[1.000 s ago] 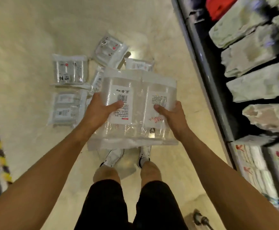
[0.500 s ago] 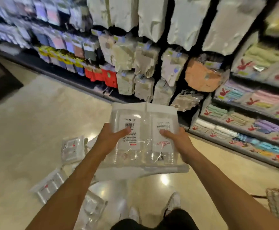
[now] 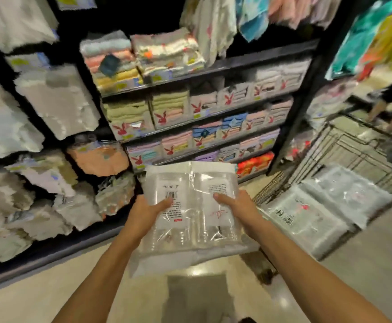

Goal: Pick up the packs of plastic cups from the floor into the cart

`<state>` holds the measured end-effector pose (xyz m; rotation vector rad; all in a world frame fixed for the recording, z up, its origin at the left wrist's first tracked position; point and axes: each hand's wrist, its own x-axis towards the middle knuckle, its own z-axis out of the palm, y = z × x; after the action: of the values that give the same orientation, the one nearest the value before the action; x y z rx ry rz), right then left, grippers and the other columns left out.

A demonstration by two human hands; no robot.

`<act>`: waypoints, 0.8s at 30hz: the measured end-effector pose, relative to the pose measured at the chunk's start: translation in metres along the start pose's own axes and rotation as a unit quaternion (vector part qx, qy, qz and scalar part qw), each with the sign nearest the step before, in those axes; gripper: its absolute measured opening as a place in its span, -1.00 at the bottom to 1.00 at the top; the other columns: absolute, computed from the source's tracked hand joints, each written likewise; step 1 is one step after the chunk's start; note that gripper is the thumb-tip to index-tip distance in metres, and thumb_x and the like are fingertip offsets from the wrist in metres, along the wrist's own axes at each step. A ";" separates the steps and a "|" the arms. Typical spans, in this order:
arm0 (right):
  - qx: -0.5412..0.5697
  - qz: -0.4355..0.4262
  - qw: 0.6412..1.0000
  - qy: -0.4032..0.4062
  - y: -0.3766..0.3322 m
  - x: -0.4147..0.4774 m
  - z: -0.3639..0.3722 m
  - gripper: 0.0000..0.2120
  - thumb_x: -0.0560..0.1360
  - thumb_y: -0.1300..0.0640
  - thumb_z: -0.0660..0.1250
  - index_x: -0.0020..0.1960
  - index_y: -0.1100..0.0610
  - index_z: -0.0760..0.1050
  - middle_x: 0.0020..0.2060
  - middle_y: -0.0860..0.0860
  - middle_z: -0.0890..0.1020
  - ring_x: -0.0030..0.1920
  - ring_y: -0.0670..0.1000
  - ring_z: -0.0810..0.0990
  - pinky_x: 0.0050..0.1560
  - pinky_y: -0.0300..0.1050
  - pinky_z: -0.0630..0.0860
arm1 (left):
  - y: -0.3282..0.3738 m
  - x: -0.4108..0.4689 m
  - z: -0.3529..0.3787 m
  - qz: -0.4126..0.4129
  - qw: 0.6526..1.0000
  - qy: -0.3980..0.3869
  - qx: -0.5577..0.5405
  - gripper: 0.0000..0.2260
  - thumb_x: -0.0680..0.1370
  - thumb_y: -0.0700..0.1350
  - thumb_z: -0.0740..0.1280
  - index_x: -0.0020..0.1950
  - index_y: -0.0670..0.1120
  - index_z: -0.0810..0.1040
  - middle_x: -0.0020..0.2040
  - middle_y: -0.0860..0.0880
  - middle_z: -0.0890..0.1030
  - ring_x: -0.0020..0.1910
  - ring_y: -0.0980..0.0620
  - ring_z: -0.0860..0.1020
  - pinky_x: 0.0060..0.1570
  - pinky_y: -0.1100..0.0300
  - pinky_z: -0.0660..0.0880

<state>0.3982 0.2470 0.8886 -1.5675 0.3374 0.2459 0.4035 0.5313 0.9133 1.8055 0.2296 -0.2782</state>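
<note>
Shop shelving (image 3: pixel 213 113) fills the background, its dark shelves stacked with folded towels in pale and bright colours, and a glossy beige floor (image 3: pixel 27 299) runs below it. Both hands hold one clear pack of plastic cups (image 3: pixel 190 206) out in front of the person, above the floor. The left hand (image 3: pixel 143 215) grips the pack's left side with the thumb lying across the white barcode label; the right hand (image 3: pixel 239 206) grips the right side, thumb on the second white label. The pack lies tilted, its far end higher, and loose wrapping hangs from its near edge.

To the right stands a wire cart (image 3: pixel 353 145), its basket partly blurred. Two more packs of cups (image 3: pixel 307 220) lie in it side by side, near the front of the basket, wrapped in the same clear film with printed labels. The held pack is just left of the cart's near rim and does not touch it.

Bare floor lies open beneath the arms and to the left along the foot of the shelving. Beyond the cart, another person's legs (image 3: pixel 391 106) stand at the far right edge.
</note>
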 end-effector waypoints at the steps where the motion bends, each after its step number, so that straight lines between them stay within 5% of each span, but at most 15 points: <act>1: 0.007 0.000 1.000 0.025 0.001 0.004 -0.027 -0.59 0.54 0.09 0.59 0.33 0.19 0.63 0.05 0.15 0.80 0.03 0.20 0.81 0.05 0.18 0.76 | 0.011 0.014 0.026 0.002 1.000 -0.025 0.006 -0.63 0.52 0.05 0.59 0.30 0.04 0.67 0.07 0.05 0.79 0.04 -0.01 0.77 0.07 -0.04 0.67; 4: 0.028 0.008 0.994 0.101 0.008 0.011 -0.095 -0.56 0.53 -0.06 0.60 0.33 0.10 0.65 0.09 0.08 0.81 0.07 0.14 0.81 0.15 0.21 0.73 | 0.039 0.055 0.101 0.023 0.994 -0.106 0.016 -0.68 0.53 0.02 0.57 0.26 0.02 0.67 0.04 0.02 0.80 -0.01 -0.03 0.78 0.06 -0.05 0.68; 9: 0.070 0.043 0.967 0.242 0.040 0.034 -0.184 -0.15 0.32 -0.58 0.48 0.40 -0.06 0.57 0.21 -0.02 0.76 0.19 0.07 0.75 0.30 0.23 0.64 | 0.069 0.119 0.211 0.030 0.978 -0.202 0.043 -0.86 0.65 0.06 0.44 0.12 0.03 0.68 -0.06 0.04 0.80 -0.11 0.04 0.78 -0.07 0.07 0.67; 10: 0.081 0.059 0.960 0.263 0.037 0.033 -0.193 -0.16 0.33 -0.58 0.47 0.38 -0.03 0.56 0.21 0.00 0.75 0.18 0.06 0.74 0.26 0.19 0.64 | 0.072 0.134 0.230 0.030 0.973 -0.224 0.050 -0.84 0.65 0.07 0.43 0.14 0.03 0.69 -0.06 0.03 0.80 -0.11 0.03 0.78 -0.06 0.05 0.67; 12: 0.097 0.071 0.945 0.303 0.034 0.035 -0.211 -0.49 0.55 -0.36 0.44 0.27 0.01 0.54 0.14 0.03 0.73 0.11 0.02 0.72 0.12 0.03 0.62 | 0.073 0.170 0.268 0.035 0.960 -0.272 0.063 -0.78 0.65 0.06 0.45 0.22 -0.02 0.70 -0.02 0.01 0.80 -0.05 0.00 0.79 0.01 0.00 0.69; 14: 0.105 0.082 0.929 0.344 0.042 0.040 -0.230 -0.69 0.66 -0.18 0.40 0.23 0.03 0.55 0.09 0.02 0.74 0.09 0.02 0.71 0.15 0.04 0.61 | 0.075 0.198 0.305 0.052 0.947 -0.307 0.077 -0.77 0.65 0.02 0.46 0.26 -0.03 0.69 -0.04 0.04 0.80 -0.03 0.01 0.78 -0.09 0.14 0.68; 17: 0.116 0.106 0.905 0.395 0.051 0.049 -0.252 -0.57 0.65 -0.18 0.41 0.36 0.10 0.60 0.08 0.01 0.80 0.11 0.06 0.78 0.29 0.17 0.65 | 0.077 0.230 0.355 0.063 0.922 -0.370 0.093 -0.84 0.66 -0.04 0.44 0.23 0.01 0.66 -0.08 0.08 0.78 -0.13 0.19 0.76 -0.25 0.38 0.59; 22: 0.145 0.131 0.864 0.465 0.097 0.059 -0.289 -0.14 0.30 -0.52 0.50 0.42 -0.02 0.55 0.12 -0.02 0.79 0.12 0.06 0.78 0.25 0.24 0.68 | 0.065 0.265 0.423 0.064 0.882 -0.453 0.115 -0.71 0.63 0.04 0.48 0.33 0.05 0.63 0.09 0.08 0.78 0.08 0.07 0.76 0.08 0.11 0.66; 24: 0.166 0.156 0.847 0.480 0.094 0.057 -0.293 -0.20 0.42 -0.44 0.51 0.43 0.05 0.44 0.17 0.01 0.72 0.12 0.06 0.75 0.15 0.18 0.71 | 0.062 0.264 0.444 0.059 0.871 -0.469 0.130 -0.72 0.63 0.03 0.48 0.31 0.01 0.65 0.08 0.03 0.79 0.07 0.01 0.77 0.01 0.09 0.68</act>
<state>0.4009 -0.0495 0.7882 -1.1727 1.3532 -0.3710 0.6429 0.0885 0.7835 1.7275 -0.6326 -1.0937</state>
